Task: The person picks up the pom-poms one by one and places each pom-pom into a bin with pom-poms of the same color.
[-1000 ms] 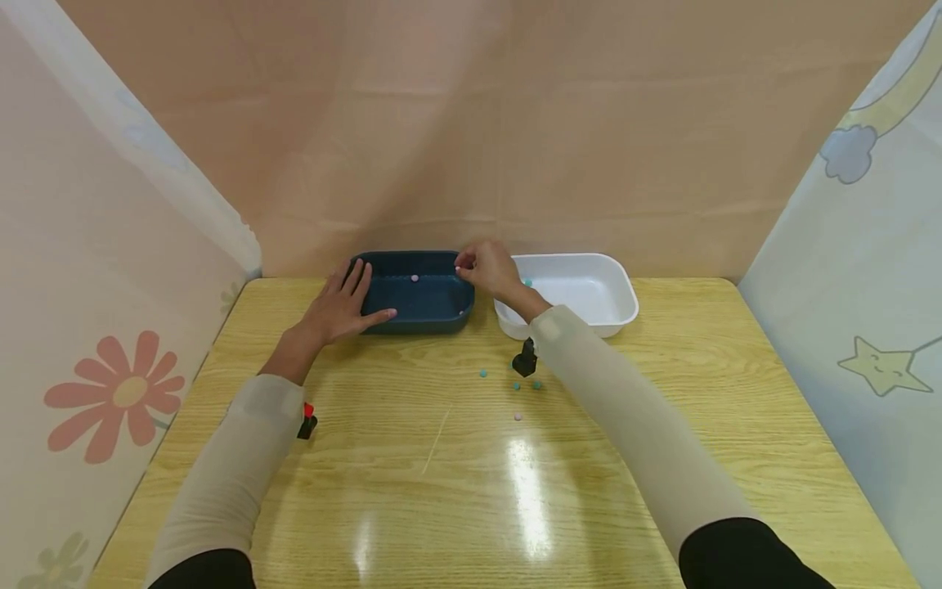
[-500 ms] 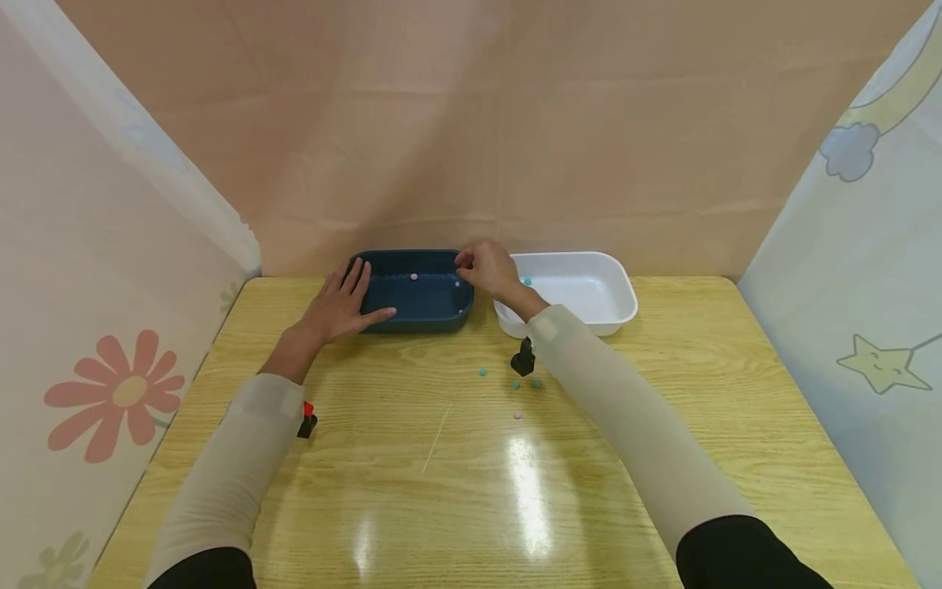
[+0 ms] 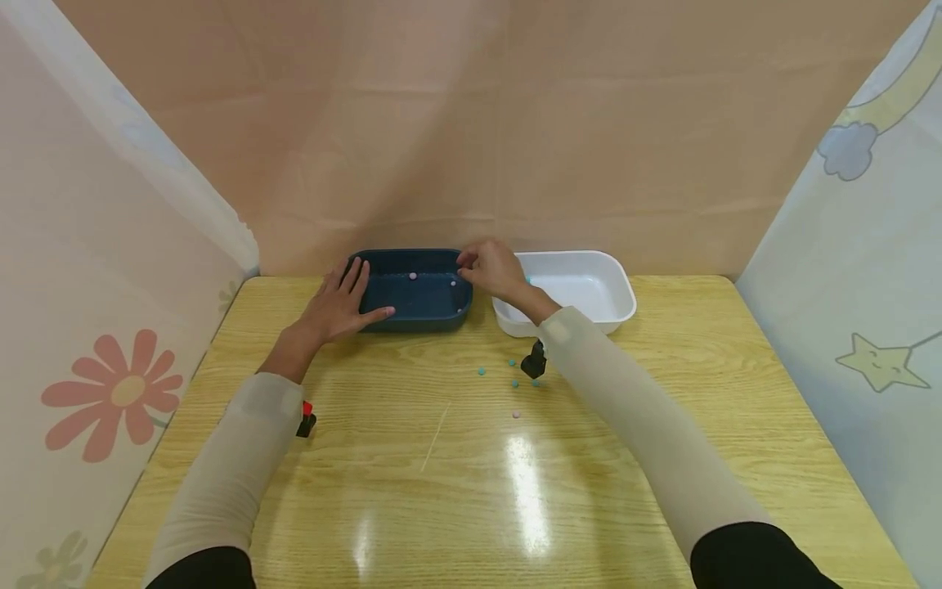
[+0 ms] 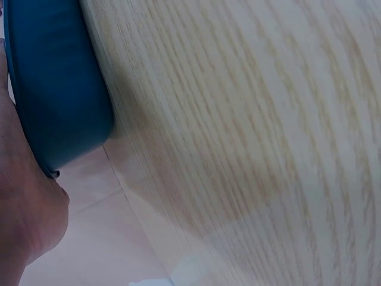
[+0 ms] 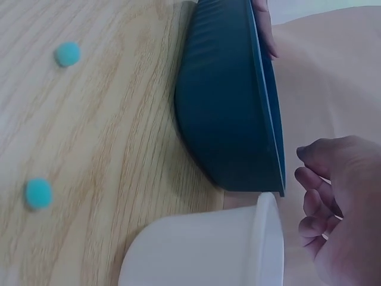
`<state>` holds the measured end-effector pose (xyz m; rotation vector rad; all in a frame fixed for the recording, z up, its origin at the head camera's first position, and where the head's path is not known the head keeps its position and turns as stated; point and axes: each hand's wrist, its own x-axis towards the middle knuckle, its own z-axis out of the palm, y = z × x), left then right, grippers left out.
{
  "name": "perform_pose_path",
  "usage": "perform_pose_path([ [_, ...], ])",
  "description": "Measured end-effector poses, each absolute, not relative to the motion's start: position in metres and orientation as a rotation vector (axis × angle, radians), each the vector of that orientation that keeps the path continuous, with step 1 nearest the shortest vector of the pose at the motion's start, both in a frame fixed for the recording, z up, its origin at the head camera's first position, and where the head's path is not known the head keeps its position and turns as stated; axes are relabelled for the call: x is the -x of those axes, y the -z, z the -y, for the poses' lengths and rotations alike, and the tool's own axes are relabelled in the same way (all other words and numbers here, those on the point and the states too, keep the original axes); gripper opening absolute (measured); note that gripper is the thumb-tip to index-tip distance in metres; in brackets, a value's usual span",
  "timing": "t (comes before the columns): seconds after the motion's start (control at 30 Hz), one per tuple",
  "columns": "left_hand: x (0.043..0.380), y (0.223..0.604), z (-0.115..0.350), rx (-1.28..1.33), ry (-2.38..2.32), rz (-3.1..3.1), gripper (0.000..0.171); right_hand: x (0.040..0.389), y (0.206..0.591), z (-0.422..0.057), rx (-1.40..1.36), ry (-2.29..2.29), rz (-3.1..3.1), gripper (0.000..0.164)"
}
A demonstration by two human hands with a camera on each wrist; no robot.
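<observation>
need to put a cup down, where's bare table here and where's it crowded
Bare: the near half of the table between the two sleeves, and the right side past the white tub. Crowded: the far middle, where the blue tub, white tub and both hands meet, and the small balls just in front.

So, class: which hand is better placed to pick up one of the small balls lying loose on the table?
Right. The right hand hovers free over the blue tray, and the loose balls lie beside its forearm. The left hand rests flat against the tray's left end.
</observation>
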<state>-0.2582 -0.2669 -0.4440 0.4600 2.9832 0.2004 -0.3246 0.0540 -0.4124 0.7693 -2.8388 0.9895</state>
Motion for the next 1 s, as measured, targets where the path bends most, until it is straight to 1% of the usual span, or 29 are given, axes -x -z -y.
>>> perform_pose_path([
  [0.27,0.258,0.444,0.270,-0.466,-0.175,-2.979,0.114,0.317,0.410,-0.065,-0.877,-1.046,2.820,0.024],
  [0.5,0.257,0.441,0.271,-0.461,-0.175,-2.985,0.113,0.309,0.406,-0.070,-0.941,-1.035,2.794,0.026],
  [0.8,0.256,0.440,0.272,-0.464,-0.216,-2.983,0.119,0.293,0.399,-0.076,-1.014,-0.947,2.777,0.026],
  [1.0,0.256,0.440,0.272,-0.456,-0.204,-2.984,0.114,0.281,0.397,-0.082,-1.066,-0.886,2.745,0.025],
])
